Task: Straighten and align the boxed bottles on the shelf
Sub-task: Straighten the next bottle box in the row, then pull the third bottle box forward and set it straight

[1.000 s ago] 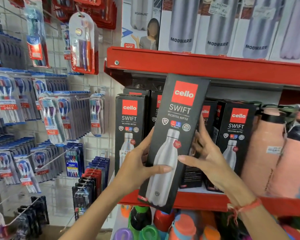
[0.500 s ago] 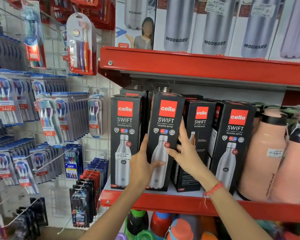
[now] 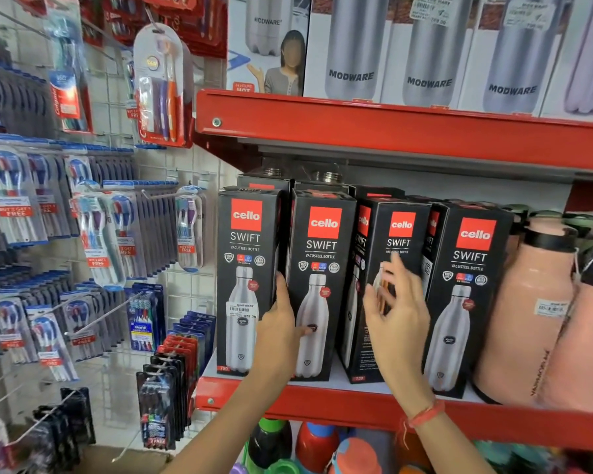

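Observation:
Several black Cello Swift bottle boxes stand upright in a row on the red shelf. My left hand grips the left edge of the second box, thumb on its front, fingers tucked between it and the first box. My right hand hovers open and blurred in front of the third box, which stands turned at an angle. A fourth box stands to the right, also slightly angled. More boxes stand behind the front row.
Peach flasks crowd the shelf's right end. Modware bottle boxes fill the shelf above. A wire grid with hanging toothbrush packs and protruding hooks lies to the left. Coloured bottles sit below.
The box I held out in the air a second ago now stands in the row as the second box. My right hand let go of it and moved right toward the third box.

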